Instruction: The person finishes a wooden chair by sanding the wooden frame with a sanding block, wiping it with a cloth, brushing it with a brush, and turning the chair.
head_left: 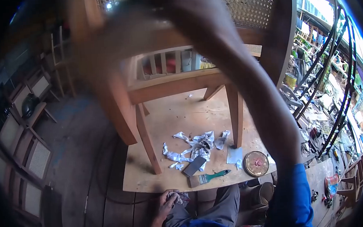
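A wooden chair with a woven cane back (pixel 247 3) stands on a low worktable (pixel 140 180) in front of me. My right hand (pixel 179 3) is raised across the chair's upper frame, smeared by motion at the top edge; its fingers cannot be made out. Down by my lap, my left hand (pixel 167 204) is closed around a crumpled rag (pixel 179 198). White cloth scraps (pixel 202 143) lie on the tabletop between the chair legs. Nearer me are a dark rectangular block (pixel 194 166), a paintbrush with a green handle (pixel 210 177) and a round tin lid (pixel 256 163) with a pinkish smear.
Several chairs with pale panels (pixel 34 158) line the left side on a plank floor (pixel 78 161). A small light-blue sheet (pixel 234 155) lies beside the lid. Dark curved cables (pixel 333 83) hang at the right, before a cluttered yard. Another wooden chair (pixel 354 188) is at lower right.
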`<state>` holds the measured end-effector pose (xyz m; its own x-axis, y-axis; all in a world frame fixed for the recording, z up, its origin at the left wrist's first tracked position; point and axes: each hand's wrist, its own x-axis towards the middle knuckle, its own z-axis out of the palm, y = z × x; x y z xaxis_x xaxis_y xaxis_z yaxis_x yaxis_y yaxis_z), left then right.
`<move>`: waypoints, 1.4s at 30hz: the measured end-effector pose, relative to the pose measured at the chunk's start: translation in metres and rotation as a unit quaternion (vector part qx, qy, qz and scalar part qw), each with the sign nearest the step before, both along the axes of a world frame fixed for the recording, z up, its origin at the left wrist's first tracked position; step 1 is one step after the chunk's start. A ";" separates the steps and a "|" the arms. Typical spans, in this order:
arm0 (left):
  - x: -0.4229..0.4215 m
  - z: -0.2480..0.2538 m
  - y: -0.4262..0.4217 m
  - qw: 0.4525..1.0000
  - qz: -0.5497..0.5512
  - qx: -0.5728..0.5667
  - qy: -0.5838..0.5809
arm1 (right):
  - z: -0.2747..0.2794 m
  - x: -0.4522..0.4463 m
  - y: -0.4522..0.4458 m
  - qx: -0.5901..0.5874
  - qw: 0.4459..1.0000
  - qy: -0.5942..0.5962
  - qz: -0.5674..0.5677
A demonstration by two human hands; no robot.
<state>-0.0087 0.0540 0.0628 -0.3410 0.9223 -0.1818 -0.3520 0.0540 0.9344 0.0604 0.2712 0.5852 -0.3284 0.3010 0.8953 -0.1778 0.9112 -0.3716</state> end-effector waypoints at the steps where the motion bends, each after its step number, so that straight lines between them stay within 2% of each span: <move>1: 0.002 0.006 0.003 1.000 0.004 0.001 0.021 | 0.008 0.000 0.000 -0.025 0.998 -0.026 0.056; 2: 0.001 0.009 0.002 0.999 0.004 0.000 0.043 | 0.015 0.001 0.000 -0.053 0.991 -0.052 0.108; 3: 0.000 0.006 0.000 0.999 0.001 0.013 0.029 | 0.016 0.013 0.015 -0.044 0.993 -0.055 0.093; 5: 0.002 0.007 -0.008 1.000 0.008 0.012 0.022 | 0.012 0.067 0.069 0.019 0.999 -0.015 -0.038; 7: 0.002 0.007 -0.021 1.000 0.024 0.002 0.019 | -0.007 0.132 0.108 0.098 0.978 0.048 -0.178; 8: 0.002 0.009 -0.029 0.999 0.028 -0.014 0.009 | -0.029 0.153 0.090 0.100 0.958 0.142 -0.229; 9: 0.001 0.008 -0.035 0.999 0.031 -0.029 0.000 | -0.052 0.165 0.089 0.205 0.890 0.220 -0.344; 10: 0.000 0.002 -0.041 0.998 0.043 -0.037 0.002 | -0.081 0.178 0.095 0.289 0.799 0.226 -0.477; 11: -0.002 -0.004 -0.047 0.999 0.032 -0.037 0.003 | -0.110 0.193 0.102 0.337 0.773 0.184 -0.504; 12: -0.006 -0.009 -0.052 0.998 0.041 -0.047 0.010 | -0.143 0.196 0.098 0.277 0.843 0.164 -0.431; 13: -0.007 -0.011 -0.055 0.997 0.052 -0.058 0.017 | -0.161 0.187 0.094 0.240 0.884 0.113 -0.385; 14: -0.006 0.002 -0.058 0.996 0.054 -0.064 0.019 | -0.174 0.181 0.098 0.234 0.911 0.013 -0.340; 15: -0.006 0.005 -0.058 0.996 0.052 -0.066 0.018 | -0.175 0.177 0.098 0.262 0.896 -0.119 -0.339; 17: -0.006 0.006 -0.060 0.996 0.052 -0.068 0.007 | -0.158 0.163 0.115 0.360 0.838 -0.196 -0.359; 19: -0.003 0.001 -0.057 0.996 0.045 -0.072 -0.005 | -0.139 0.156 0.139 0.371 0.789 -0.202 -0.447; 22: 0.000 0.001 -0.046 0.997 0.042 -0.057 -0.006 | -0.135 0.141 0.135 0.440 0.681 -0.336 -0.480; 24: 0.007 0.004 -0.037 0.997 0.048 -0.060 -0.013 | -0.124 0.139 0.125 0.464 0.717 -0.256 -0.453; 25: 0.010 0.004 -0.038 0.996 0.053 -0.064 -0.017 | -0.125 0.141 0.128 0.416 0.692 -0.314 -0.500; 27: 0.013 0.001 -0.039 0.997 0.038 -0.057 -0.021 | -0.134 0.142 0.118 0.398 0.683 -0.393 -0.471; 28: 0.014 0.000 -0.036 0.998 0.024 -0.047 -0.024 | -0.139 0.142 0.111 0.427 0.706 -0.352 -0.442; 30: 0.016 -0.003 -0.039 0.998 0.017 -0.058 -0.030 | -0.118 0.135 0.095 0.484 0.716 -0.230 -0.447; 31: 0.017 -0.004 -0.040 0.998 0.012 -0.060 -0.029 | -0.125 0.140 0.104 0.385 0.707 -0.297 -0.513; 33: 0.012 -0.005 -0.041 0.998 0.009 -0.055 -0.025 | -0.137 0.150 0.098 0.432 0.691 -0.328 -0.478; 34: 0.010 -0.005 -0.039 0.998 0.011 -0.056 -0.014 | -0.137 0.146 0.091 0.346 0.758 -0.336 -0.439; 36: 0.008 -0.007 -0.042 0.998 0.015 -0.067 -0.010 | -0.125 0.144 0.086 0.431 0.747 -0.236 -0.447; 37: 0.006 -0.006 -0.043 0.997 0.013 -0.070 -0.010 | -0.116 0.145 0.084 0.397 0.767 -0.196 -0.465; 38: 0.005 -0.005 -0.045 0.996 0.024 -0.084 -0.008 | -0.117 0.151 0.087 0.309 0.727 -0.345 -0.507; 40: -0.002 -0.010 -0.046 0.997 0.034 -0.070 -0.001 | -0.135 0.146 0.083 0.251 0.837 -0.271 -0.404; 41: -0.004 -0.020 -0.046 0.997 0.040 -0.066 -0.001 | -0.122 0.142 0.054 0.052 0.854 -0.348 -0.384; 42: -0.007 -0.028 -0.051 0.996 0.051 -0.066 0.007 | -0.135 0.145 0.050 0.001 0.925 -0.237 -0.299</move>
<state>-0.0154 0.0030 0.0352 -0.4353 0.8507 -0.2948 -0.3497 0.1419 0.9260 0.2052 0.3215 0.4504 -0.4595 0.5535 0.6946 0.5393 0.7952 -0.2770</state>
